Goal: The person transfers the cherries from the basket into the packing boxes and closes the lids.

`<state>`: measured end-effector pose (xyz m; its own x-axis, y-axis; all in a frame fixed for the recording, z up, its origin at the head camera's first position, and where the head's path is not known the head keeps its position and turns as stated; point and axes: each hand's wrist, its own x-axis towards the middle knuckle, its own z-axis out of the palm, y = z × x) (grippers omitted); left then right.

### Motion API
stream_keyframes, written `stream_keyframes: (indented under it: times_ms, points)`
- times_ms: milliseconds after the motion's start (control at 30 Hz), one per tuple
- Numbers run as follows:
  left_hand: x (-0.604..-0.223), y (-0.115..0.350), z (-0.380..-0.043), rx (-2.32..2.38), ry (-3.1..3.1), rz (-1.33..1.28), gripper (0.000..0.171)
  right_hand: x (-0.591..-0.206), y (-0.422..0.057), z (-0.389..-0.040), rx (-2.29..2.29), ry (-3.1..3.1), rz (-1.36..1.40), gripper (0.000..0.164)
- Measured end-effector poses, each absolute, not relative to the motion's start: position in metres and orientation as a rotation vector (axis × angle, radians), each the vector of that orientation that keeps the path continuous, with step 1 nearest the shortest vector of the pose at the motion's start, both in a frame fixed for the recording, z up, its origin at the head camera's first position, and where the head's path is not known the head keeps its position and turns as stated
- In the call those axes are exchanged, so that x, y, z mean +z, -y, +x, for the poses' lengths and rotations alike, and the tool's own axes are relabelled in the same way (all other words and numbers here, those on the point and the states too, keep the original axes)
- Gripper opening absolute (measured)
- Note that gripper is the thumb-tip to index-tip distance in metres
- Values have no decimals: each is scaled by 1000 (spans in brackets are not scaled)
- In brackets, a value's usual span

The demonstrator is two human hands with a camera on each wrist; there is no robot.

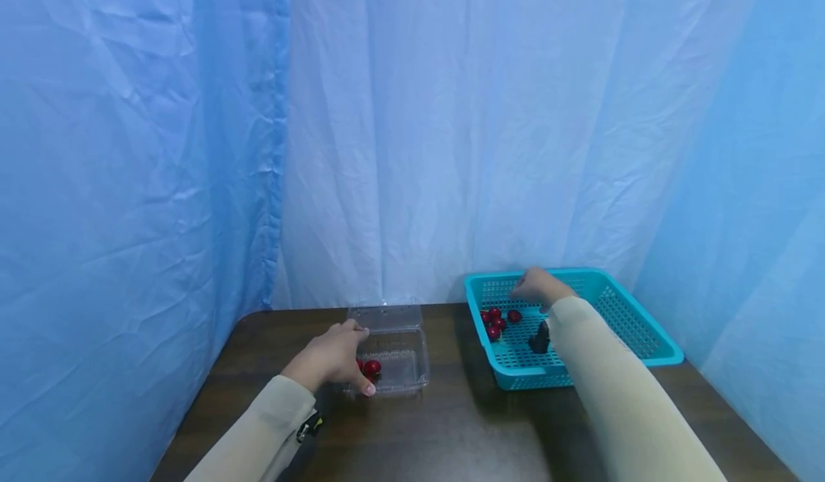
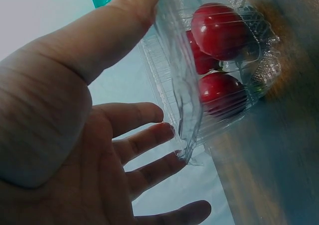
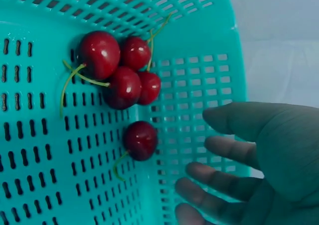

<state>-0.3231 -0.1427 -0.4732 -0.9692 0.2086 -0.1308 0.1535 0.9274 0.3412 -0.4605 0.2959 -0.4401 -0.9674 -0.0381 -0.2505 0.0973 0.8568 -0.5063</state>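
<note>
My left hand point(image 1: 331, 357) spans the left side of a clear plastic clamshell box point(image 1: 410, 376), with its thumb at the front edge and its fingertips touching the rim. Inside lie a few red cherries point(image 2: 219, 32). My right hand point(image 1: 543, 286) hovers over a turquoise plastic basket point(image 1: 665, 359), fingers spread and holding nothing. In the right wrist view, several cherries with green stems cluster against the basket's wall, and a single cherry point(image 3: 140, 141) lies nearest the fingers point(image 3: 202, 194).
Both containers stand on a dark brown wooden table point(image 1: 451, 432), the box left of the basket. The box's lid point(image 1: 387, 316) is folded back behind it. Blue-white curtains point(image 1: 451, 138) hang behind and at both sides.
</note>
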Motion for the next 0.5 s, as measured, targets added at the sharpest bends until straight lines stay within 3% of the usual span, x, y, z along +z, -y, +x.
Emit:
stream_keyframes:
  times_ms: [100, 267, 500]
  points:
    - [-473, 143, -324, 499, -2922, 285, 118, -442, -297, -461, -752, -2794, 54, 24]
    - [-473, 142, -325, 501, -2919, 283, 118, -451, -295, -463, -724, -2771, 49, 33]
    - [-476, 142, -325, 497, -2922, 267, 118, -463, -291, -465, -715, -2738, 19, 18]
